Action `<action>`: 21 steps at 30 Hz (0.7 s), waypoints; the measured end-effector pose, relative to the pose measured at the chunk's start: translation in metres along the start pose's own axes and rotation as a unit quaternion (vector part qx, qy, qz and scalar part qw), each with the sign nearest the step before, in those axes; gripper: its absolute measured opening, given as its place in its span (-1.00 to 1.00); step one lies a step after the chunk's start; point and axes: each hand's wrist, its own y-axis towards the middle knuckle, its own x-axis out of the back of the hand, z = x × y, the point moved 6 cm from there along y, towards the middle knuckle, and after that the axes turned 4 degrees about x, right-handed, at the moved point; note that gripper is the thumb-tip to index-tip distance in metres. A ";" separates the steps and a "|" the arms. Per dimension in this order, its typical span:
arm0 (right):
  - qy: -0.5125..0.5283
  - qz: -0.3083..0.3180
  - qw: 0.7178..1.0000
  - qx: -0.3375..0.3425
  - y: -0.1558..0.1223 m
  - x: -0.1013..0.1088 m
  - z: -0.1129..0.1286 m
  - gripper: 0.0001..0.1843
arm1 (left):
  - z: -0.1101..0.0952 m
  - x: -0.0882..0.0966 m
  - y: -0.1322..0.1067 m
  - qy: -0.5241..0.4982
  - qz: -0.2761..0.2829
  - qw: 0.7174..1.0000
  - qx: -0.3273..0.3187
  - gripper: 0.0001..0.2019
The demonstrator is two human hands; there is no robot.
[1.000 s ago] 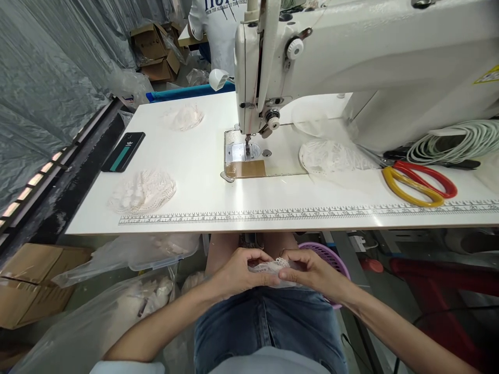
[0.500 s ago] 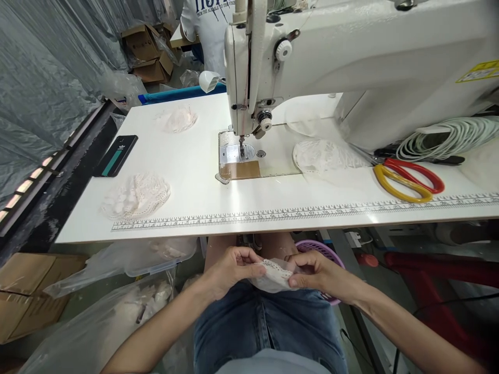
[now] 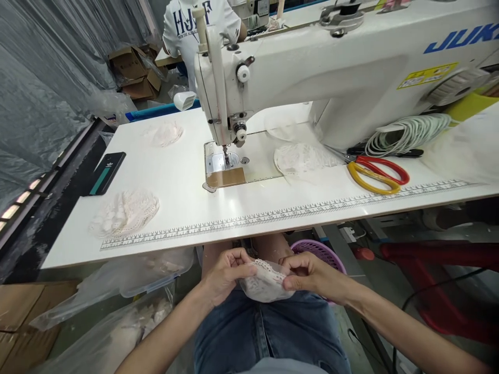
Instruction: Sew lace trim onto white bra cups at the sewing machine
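Observation:
Over my lap, in front of the table edge, I hold a small white lace piece [image 3: 265, 284] with sheer fabric and a scalloped, holed trim along its top. My left hand [image 3: 233, 272] pinches its left end between thumb and fingers. At the right end, my right hand [image 3: 310, 274] grips it the same way. The fabric hangs in a shallow cup between both hands. Above, on the table, stands a white sewing machine [image 3: 225, 98]; its needle area is apart from my hands. Another lace piece [image 3: 304, 158] lies right of the needle plate.
More lace pieces lie at the table's left, one near the front [image 3: 127, 212] and one farther back [image 3: 167, 134]. A phone [image 3: 108, 173] rests by the left edge. Scissors [image 3: 377, 175] and a coiled pale cord [image 3: 407, 135] are at right. A purple basket [image 3: 322, 252] stands below.
The view has turned toward the right, showing more of the machine. Both hands keep their pinch on the lace piece, which now hangs a little more spread out.

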 end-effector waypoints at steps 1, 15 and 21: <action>-0.003 0.001 1.000 0.010 -0.001 0.000 0.002 -0.68 | 0.000 -0.002 0.000 -0.015 -0.005 1.000 -0.005 -0.69; 0.063 0.021 0.997 0.032 -0.012 0.010 0.022 -0.67 | -0.013 -0.033 0.011 -0.079 0.016 0.996 -0.039 -0.67; 0.036 0.031 0.997 0.060 -0.013 0.014 0.021 -0.77 | -0.009 -0.028 0.008 -0.094 0.015 0.995 -0.039 -0.66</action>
